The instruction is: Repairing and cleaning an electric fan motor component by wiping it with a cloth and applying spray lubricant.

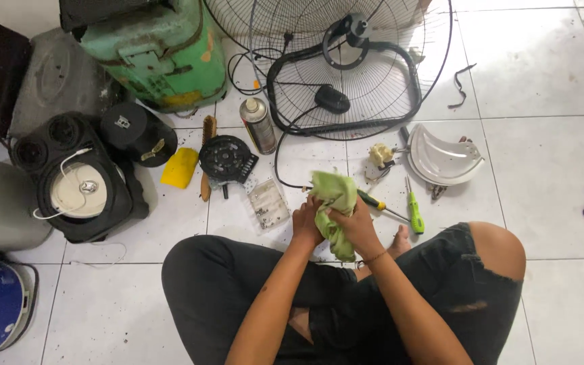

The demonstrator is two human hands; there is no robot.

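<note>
Left of the green cloth (336,209): clear plastic parts bag (268,201). Left hand (305,223) and right hand (354,226) both clamped on cloth, bunched above lap. Probably light, soft, limp; best gripped by gathered folds. Right of cloth: yellow-handled screwdriver (376,202), green screwdriver (414,213).

Two screwdrivers (414,213), one spray can (259,125), one fan grille (346,64), one green cloth (336,209).

An informal home repair spot on a white tiled floor (549,169) — a dismantled fan guard (346,61) lies at 12 o'clock, screwdrivers (415,213) and a spray can (259,124) near centre, and worn appliances — a green casing (163,54), a black speaker (79,179) — crowd 10 o'clock.
</note>
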